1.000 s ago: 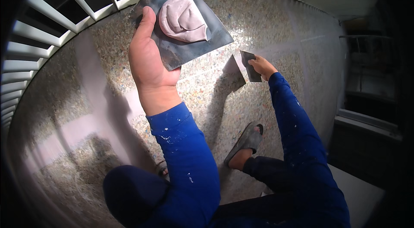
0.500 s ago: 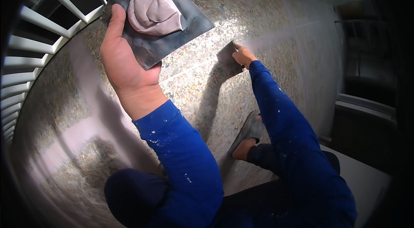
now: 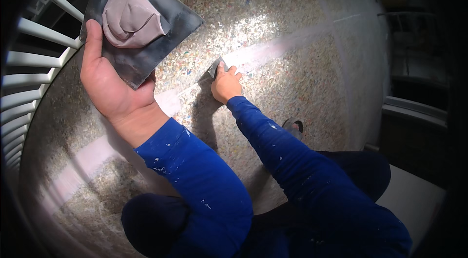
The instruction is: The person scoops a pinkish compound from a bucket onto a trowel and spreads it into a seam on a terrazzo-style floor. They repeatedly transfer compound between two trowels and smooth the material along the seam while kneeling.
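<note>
Pinkish paste lies mounded on a dark square plate at the upper left of the frame. The left hand grips this plate, thumb over its left edge, other fingers mostly hidden beneath. Near the centre, the right hand grips a small dark scraper at the speckled floor, one finger laid along its face. From the scraper, a pale strip extends rightward.

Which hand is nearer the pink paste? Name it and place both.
Left. The left hand grips the dark plate bearing the pink paste. The right hand is farther off to the right, down near the floor, holding a small scraper.
</note>
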Tool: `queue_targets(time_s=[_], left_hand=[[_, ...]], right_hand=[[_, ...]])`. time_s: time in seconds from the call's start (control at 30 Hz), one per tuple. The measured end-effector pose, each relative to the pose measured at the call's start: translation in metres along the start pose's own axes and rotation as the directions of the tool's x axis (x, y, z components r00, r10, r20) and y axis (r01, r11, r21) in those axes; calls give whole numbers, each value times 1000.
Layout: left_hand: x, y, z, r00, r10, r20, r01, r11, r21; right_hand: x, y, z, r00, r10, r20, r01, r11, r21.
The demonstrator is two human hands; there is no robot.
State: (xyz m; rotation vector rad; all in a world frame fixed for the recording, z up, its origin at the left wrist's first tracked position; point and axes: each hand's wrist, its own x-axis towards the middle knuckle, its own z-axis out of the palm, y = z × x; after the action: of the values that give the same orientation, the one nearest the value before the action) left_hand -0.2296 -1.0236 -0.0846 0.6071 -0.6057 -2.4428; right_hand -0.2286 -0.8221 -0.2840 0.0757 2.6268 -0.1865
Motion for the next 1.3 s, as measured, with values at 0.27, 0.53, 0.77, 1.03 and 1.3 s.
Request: queue_targets(time_s=[0.27,0.53,0.77,1.03,1.3], left_hand=[[1,7,-5,999,-20,39,20,1000,3],[-5,12,-18,988,-62,141,73,995,-72],[-6,25,-11,999,11,34,-11,1000,18],[-2,44,-20,999,48,-9,-48,999,13],[-15,59,-20,973,143,-183,-119,983,139]], right_hand=[[-45,-28,11,964,-157,217,154,988,32],[137,168,-88,994,108,0,-107,990,-94],[96,111,-55,991,129,-26,-129,992,4],[5,-13,7,999,-18,39,15,998,64],[-67,-102,50,979,-111,169,109,994,20]])
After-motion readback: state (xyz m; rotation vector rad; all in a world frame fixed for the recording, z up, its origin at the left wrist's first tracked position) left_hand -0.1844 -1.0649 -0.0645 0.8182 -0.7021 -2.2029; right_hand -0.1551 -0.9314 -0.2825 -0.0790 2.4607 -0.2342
